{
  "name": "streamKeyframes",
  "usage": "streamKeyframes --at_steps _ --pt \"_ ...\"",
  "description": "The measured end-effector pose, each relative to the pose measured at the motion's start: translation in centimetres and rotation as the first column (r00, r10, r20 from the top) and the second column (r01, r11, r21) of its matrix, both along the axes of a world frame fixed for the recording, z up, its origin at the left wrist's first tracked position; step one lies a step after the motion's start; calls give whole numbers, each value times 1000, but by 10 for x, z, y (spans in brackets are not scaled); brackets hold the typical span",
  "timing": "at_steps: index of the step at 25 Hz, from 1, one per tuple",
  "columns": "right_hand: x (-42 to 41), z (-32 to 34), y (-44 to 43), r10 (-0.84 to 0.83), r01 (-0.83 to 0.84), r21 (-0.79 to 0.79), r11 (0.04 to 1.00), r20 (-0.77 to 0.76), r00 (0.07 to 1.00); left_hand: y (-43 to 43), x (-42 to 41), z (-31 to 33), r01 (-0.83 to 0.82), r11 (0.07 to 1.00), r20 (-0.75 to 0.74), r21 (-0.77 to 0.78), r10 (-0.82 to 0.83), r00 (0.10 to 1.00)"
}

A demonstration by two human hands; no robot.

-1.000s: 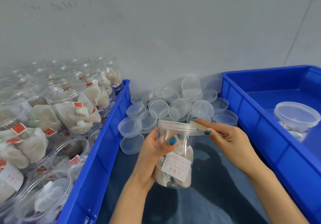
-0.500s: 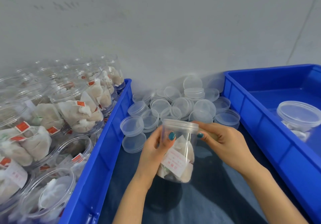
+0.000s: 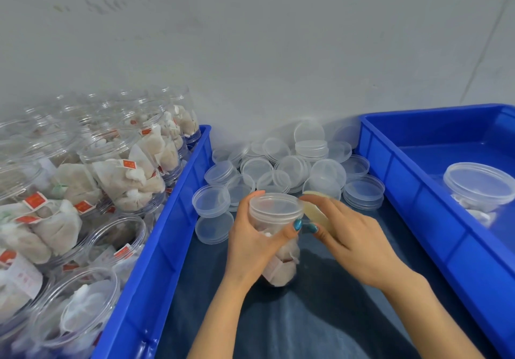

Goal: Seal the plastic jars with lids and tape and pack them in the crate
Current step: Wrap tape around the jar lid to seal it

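Note:
My left hand (image 3: 257,243) grips a clear plastic jar (image 3: 280,264) of tea bags, upright and capped with a clear lid (image 3: 274,208), over dark blue cloth (image 3: 306,317). My right hand (image 3: 351,243) pinches a pale strip of tape (image 3: 316,213) against the lid's right side. A blue crate (image 3: 412,191) at the right holds one lidded jar (image 3: 478,188). Several open filled jars (image 3: 122,174) stand in a blue crate (image 3: 164,236) at the left.
A heap of loose clear lids (image 3: 287,163) lies against the grey wall behind the held jar, between the two crates. Two more lids (image 3: 213,213) lie just left of my left hand.
The jar has turned in my left hand, so its white label now faces away. It sits lower and more upright. My right hand has moved closer, pressing the tape round the lid.

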State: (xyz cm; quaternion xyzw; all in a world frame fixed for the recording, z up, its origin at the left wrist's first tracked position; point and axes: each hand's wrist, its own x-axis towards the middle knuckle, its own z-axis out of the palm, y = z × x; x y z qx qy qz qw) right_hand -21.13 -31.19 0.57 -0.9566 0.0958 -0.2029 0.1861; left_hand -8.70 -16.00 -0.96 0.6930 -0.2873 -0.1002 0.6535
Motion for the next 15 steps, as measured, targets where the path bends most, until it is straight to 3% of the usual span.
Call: streamKeyframes --at_steps 6,15 --pt "-3 7 -5 -63 85 -137 987 159 985 9 5 6 188 981 -146 -55 -194 970" --pt "-2 4 -8 -24 23 -20 1000 -47 999 14 6 2 347 937 -141 -51 -350 926"
